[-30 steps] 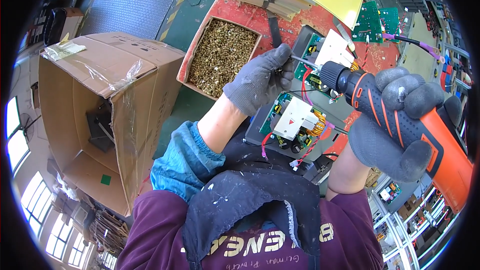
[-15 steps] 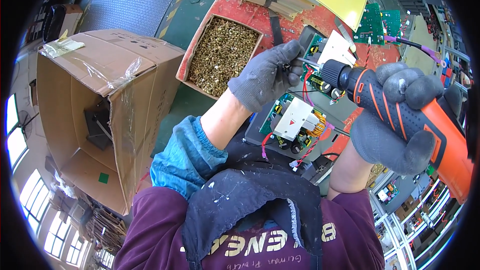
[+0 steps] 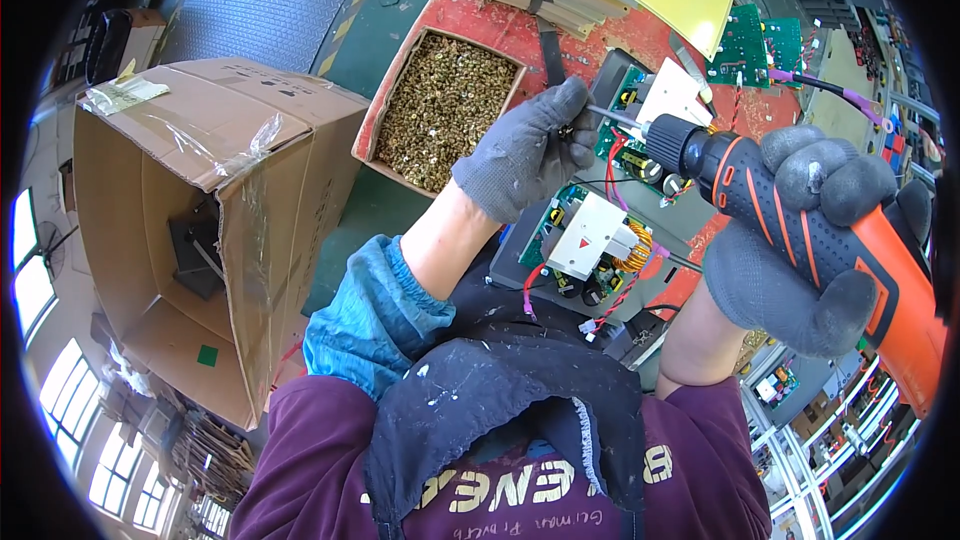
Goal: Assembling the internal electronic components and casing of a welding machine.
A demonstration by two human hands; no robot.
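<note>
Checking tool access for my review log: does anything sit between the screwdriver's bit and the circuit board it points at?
Only the left hand: its gloved fingertips pinch at the tip of the electric screwdriver, held by the right hand, just over the circuit board. Whether they hold a screw cannot be told. Nothing else intervenes.

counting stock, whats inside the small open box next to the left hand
The small box is filled nearly to its rim with small brass-coloured screws. Its bottom is covered by them, and the left hand overlaps its near corner.

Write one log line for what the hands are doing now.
left hand: steadies driver bit tip | right hand: grips orange-black power screwdriver | below: circuit board | nearby: box of screws
</note>
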